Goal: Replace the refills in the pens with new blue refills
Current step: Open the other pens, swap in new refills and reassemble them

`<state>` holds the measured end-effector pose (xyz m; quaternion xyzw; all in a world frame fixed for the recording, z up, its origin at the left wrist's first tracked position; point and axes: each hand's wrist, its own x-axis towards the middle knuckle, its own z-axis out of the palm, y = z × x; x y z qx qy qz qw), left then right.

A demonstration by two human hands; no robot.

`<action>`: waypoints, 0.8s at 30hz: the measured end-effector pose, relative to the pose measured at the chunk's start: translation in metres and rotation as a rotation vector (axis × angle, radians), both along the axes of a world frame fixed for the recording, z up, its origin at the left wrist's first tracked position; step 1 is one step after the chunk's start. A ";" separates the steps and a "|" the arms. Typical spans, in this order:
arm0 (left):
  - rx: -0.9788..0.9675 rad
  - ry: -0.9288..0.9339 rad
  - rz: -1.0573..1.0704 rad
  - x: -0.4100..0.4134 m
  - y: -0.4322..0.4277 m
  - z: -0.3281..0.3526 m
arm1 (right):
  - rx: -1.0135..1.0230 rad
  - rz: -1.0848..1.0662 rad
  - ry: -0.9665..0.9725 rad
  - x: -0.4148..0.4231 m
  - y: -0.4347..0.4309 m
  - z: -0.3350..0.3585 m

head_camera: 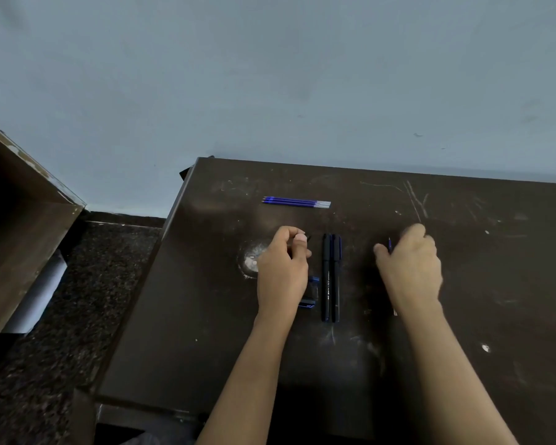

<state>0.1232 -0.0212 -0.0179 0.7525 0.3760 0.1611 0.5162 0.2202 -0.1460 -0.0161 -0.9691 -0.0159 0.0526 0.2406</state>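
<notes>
Three new blue refills lie side by side near the far edge of the dark table. Two black capped pens lie parallel at the middle. Left of them, my left hand is curled around a black pen part whose tip pokes out past the fingers; a blue-and-black pen piece shows under the palm. To the right of the pens, my right hand pinches a thin refill, its blue tip sticking up and its other end showing below the wrist.
A round pale worn patch marks the table beside my left hand. The table's left edge drops to a dark speckled floor. A brown wooden cabinet stands at the left. A blue-grey wall runs behind the table.
</notes>
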 end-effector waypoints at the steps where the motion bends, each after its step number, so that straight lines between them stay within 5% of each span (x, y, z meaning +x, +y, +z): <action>1: -0.008 -0.008 -0.002 0.000 0.000 0.000 | -0.053 -0.021 0.081 0.004 -0.005 0.002; 4: -0.060 -0.021 -0.012 0.002 -0.001 -0.002 | -0.129 -0.022 0.243 0.014 -0.011 0.003; 10: -0.068 0.053 -0.078 0.002 0.000 -0.005 | -0.070 0.078 0.263 0.019 -0.004 -0.004; 13: -0.046 0.046 -0.117 0.001 0.001 -0.002 | 0.240 0.145 0.269 0.014 0.000 0.001; 18: -0.003 0.042 -0.157 -0.002 0.006 0.000 | 1.111 0.000 0.138 0.005 0.002 0.029; 24: 0.036 0.033 -0.147 -0.002 0.006 -0.001 | 1.297 0.047 0.148 -0.016 0.004 0.032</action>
